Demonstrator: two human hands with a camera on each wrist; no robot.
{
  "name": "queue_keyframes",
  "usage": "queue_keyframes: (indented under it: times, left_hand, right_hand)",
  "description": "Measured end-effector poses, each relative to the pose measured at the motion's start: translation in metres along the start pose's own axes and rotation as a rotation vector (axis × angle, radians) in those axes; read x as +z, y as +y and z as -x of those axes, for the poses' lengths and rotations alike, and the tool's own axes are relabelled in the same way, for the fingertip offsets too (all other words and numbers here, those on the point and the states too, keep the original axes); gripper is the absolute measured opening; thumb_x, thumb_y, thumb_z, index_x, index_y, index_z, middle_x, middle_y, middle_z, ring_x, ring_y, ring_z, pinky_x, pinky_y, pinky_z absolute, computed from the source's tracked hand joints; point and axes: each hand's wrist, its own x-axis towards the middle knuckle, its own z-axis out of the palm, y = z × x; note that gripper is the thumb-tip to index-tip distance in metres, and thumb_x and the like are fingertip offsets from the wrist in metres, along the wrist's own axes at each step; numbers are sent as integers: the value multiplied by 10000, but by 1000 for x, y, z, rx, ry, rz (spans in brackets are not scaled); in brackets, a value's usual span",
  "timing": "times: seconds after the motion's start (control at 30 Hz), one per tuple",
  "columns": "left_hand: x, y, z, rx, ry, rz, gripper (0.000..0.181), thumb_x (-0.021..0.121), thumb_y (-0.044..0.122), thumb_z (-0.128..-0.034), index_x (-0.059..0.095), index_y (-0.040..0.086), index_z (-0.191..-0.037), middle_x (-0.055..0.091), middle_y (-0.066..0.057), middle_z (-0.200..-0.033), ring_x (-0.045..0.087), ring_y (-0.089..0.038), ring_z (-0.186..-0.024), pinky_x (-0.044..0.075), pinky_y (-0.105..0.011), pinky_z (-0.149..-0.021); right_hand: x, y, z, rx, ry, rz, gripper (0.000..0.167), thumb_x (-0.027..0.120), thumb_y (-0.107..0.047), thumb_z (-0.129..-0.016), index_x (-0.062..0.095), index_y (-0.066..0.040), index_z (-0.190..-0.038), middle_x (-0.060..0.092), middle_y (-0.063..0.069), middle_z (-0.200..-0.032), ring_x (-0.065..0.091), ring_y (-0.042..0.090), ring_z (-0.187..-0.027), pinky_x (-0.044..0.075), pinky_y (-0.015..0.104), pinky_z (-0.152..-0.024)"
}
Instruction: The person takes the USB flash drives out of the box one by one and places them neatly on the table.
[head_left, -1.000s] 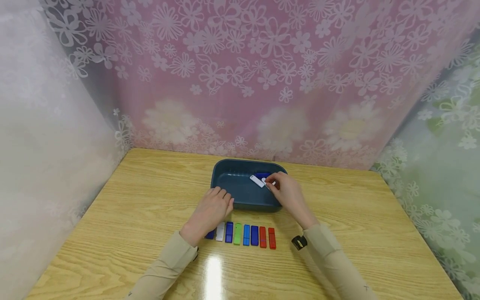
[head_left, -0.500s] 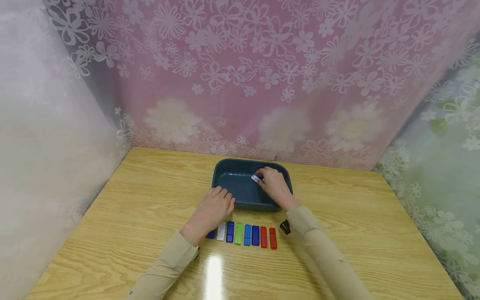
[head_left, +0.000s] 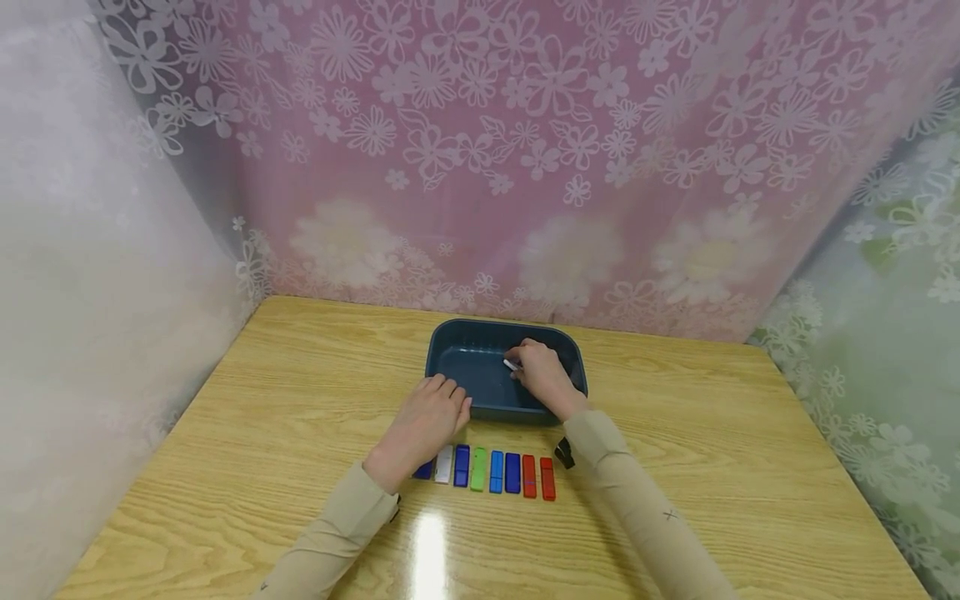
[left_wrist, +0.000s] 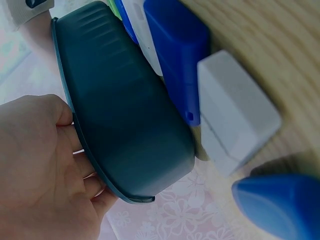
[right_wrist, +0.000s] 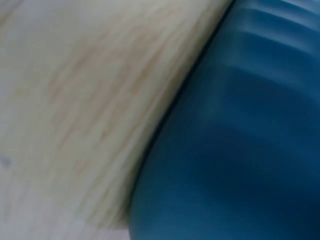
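My left hand [head_left: 426, 408] grips the near-left rim of a dark teal plastic basin [head_left: 491, 413]; in the left wrist view its fingers go over the rim. My right hand [head_left: 543, 371] reaches inside the basin at the right, its thumb and fingers pinching a small white USB stick [head_left: 511, 364]. Only one end of that stick shows. Whatever lies under the right hand is hidden. In front of the basin, several capped USB sticks stand in a row, among them a green stick [head_left: 478, 469], a light blue stick [head_left: 497, 472] and a red stick [head_left: 547, 479].
In the left wrist view a white stick [left_wrist: 235, 110] and a blue stick [left_wrist: 177, 55] lie close by the basin's wall. The wooden table [head_left: 315, 358] meets a pink floral curtain [head_left: 480, 167] behind. The right wrist view is blurred.
My right hand has moved left and deeper into the basin, and the white stick has turned in its fingers, now edge-on. The left hand stays on the rim.
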Motion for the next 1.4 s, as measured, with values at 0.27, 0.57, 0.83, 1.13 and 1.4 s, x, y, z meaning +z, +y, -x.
queue_keyframes:
  times: [0.27,0.57,0.83,1.13,1.4]
  left_hand:
    - [2,0,0,-2,-5,-3,218,592,224,-1027,659,117,-849,638,-32,-847,559,-224,-828,477,-348,-791]
    - [3,0,-1,-8,-13,-2,222,589,223,-1027,660,115,-847,644,-32,-850,561,-224,-829,481,-351,-793]
    - [4,-1,1,8,10,-6,250,559,227,-1040,669,110,-848,653,-30,-851,564,-219,-831,481,-338,-787]
    - [3,-1,1,24,51,-3,262,562,217,-1038,647,108,-816,639,-29,-818,550,-217,-802,472,-321,-755]
    - [3,-1,1,26,64,-1,254,572,213,-1032,651,107,-815,632,-32,-806,545,-220,-789,472,-326,-749]
  right_hand:
    - [-6,2,2,26,-49,-42,230,772,-50,-883,768,-51,-1113,727,108,-989,704,257,-906,579,423,-804]
    - [-13,4,11,79,-82,-81,229,718,-53,-926,763,-102,-1144,758,97,-1010,712,248,-873,575,408,-737]
    - [-23,4,22,115,-4,-194,257,700,-41,-931,718,-120,-1175,731,100,-1009,710,242,-838,560,370,-656]
    - [-45,4,48,115,129,-389,273,681,-40,-948,689,-104,-1213,695,140,-1102,703,272,-845,579,372,-661]
    - [-60,5,81,139,220,-441,282,705,-65,-941,679,-101,-1220,692,146,-1129,705,293,-849,579,406,-687]
